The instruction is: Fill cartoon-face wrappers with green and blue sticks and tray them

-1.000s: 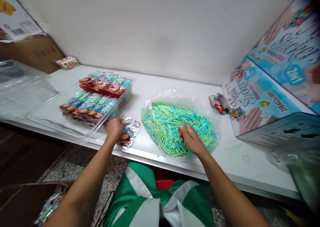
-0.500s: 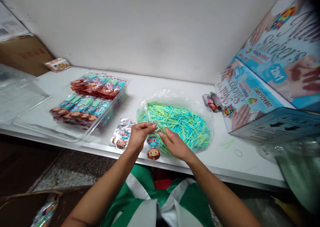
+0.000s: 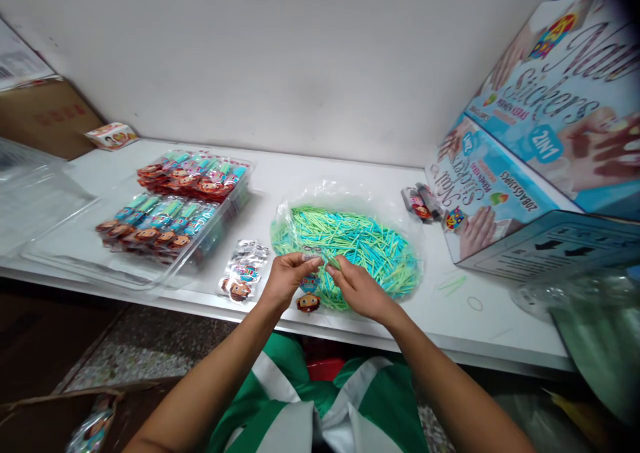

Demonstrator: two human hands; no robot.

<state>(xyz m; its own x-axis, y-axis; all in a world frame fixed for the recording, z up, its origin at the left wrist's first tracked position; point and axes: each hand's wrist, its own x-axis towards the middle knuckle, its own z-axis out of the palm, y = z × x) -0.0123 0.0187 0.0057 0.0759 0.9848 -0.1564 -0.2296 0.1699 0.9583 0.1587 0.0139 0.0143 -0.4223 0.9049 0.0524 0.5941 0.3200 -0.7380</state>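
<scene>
My left hand (image 3: 285, 280) pinches the top of a small clear packet (image 3: 309, 292) printed with a cartoon face, held just above the table's front edge. My right hand (image 3: 356, 288) meets it from the right, fingers closed on a thin green stick (image 3: 333, 264) at the packet's mouth. Behind both hands lies an open plastic bag heaped with green and blue sticks (image 3: 360, 248). A few more empty cartoon packets (image 3: 240, 273) lie flat to the left of my left hand.
A clear tray (image 3: 70, 256) at the left holds rows of filled packets (image 3: 170, 200). Large blue sticker cartons (image 3: 540, 153) stand at the right, with small packets (image 3: 423, 203) beside them. A rubber band (image 3: 475, 303) lies near the front edge. Cardboard boxes sit far left.
My left hand lifted a packet from the flat pile and brought it to the middle. My right hand carried a green stick from the heap over to the packet's top.
</scene>
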